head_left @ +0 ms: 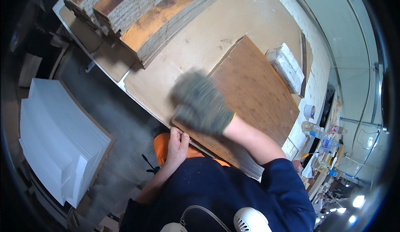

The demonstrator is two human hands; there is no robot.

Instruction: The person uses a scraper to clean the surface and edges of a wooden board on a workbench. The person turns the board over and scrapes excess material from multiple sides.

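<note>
Head view, my check of hands and stock. Right hand (203,103), in a grey-green knit glove, lies flat w/ fingers spread and together-ish on top of the brown board stack (254,94); motion-blurred, so I can't tell whether it grips anything or only presses down. Left hand (178,143), bare, sits at the near corner of that stack, fingers curled in against its lower edge, thumb side up; looks pinched on the edge sheets, but the contact is partly hidden.

Stack lies on the pale worktable (208,27), near its front edge, corner overhanging toward the person. Layered edges of the sheets show along the near side.

Other items: fanned piles of brown-and-grey cardboard (141,11) at the table's far left; a white foam block (287,67) just beyond the stack on the right; a tall pile of white sheets (58,140) on the floor at left; tape roll (309,111) and plastic bottles (321,130) on the cluttered bench at right.
</note>
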